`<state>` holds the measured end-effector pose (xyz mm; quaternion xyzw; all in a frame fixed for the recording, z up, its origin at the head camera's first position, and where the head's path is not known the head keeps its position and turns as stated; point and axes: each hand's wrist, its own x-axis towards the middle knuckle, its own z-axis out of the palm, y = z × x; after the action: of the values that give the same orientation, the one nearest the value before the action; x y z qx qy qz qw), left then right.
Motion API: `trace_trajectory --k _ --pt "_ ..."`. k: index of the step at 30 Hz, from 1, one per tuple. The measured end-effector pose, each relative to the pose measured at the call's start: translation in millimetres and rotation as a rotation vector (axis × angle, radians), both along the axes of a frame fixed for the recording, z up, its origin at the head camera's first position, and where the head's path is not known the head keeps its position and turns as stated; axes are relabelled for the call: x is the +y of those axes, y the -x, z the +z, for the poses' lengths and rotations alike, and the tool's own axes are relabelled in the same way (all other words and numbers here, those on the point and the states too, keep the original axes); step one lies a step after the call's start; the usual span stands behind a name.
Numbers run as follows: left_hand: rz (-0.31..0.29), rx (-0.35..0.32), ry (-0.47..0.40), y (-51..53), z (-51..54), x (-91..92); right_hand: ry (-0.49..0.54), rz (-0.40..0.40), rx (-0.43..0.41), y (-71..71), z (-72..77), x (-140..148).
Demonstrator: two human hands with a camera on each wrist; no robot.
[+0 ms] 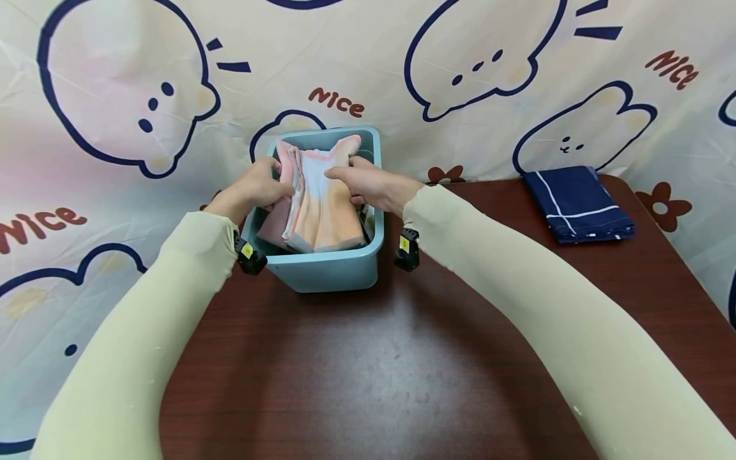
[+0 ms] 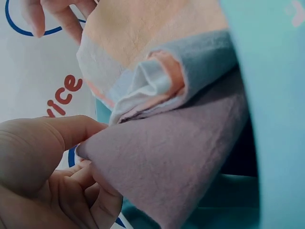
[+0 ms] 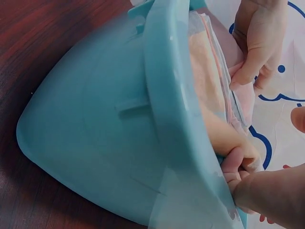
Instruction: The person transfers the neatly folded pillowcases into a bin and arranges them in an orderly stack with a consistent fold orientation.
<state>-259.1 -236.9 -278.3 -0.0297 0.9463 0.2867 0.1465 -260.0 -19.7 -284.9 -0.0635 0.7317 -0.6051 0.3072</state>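
In the head view a folded pastel cloth (image 1: 319, 211), peach, pink, pale blue and mauve, stands partly inside a light blue plastic bin (image 1: 333, 275). My left hand (image 1: 259, 185) pinches its left edge between thumb and fingers; the left wrist view shows a mauve layer (image 2: 162, 148) in that pinch, with rolled layers above. On the opposite edge my right hand (image 1: 374, 182) grips the cloth, thumb on the front face. The right wrist view shows those fingers reaching over the rim of the bin. What lies deeper in the bin is mostly hidden.
A folded navy cloth with white lines (image 1: 577, 204) lies at the back right of the dark wooden table (image 1: 402, 370). Behind the table hangs a white curtain (image 1: 356, 57) printed with cartoon figures. The bin stands against it.
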Motion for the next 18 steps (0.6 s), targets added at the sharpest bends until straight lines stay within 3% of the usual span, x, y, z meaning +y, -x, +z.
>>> trace_trajectory --k 10,18 --pt "-0.006 0.014 0.076 4.3 -2.0 -0.3 -0.062 -0.015 0.009 -1.2 0.9 -3.4" --pt "-0.007 -0.007 0.069 2.4 -2.3 0.1 -0.092 -0.029 0.043 -3.9 -0.4 -7.2"
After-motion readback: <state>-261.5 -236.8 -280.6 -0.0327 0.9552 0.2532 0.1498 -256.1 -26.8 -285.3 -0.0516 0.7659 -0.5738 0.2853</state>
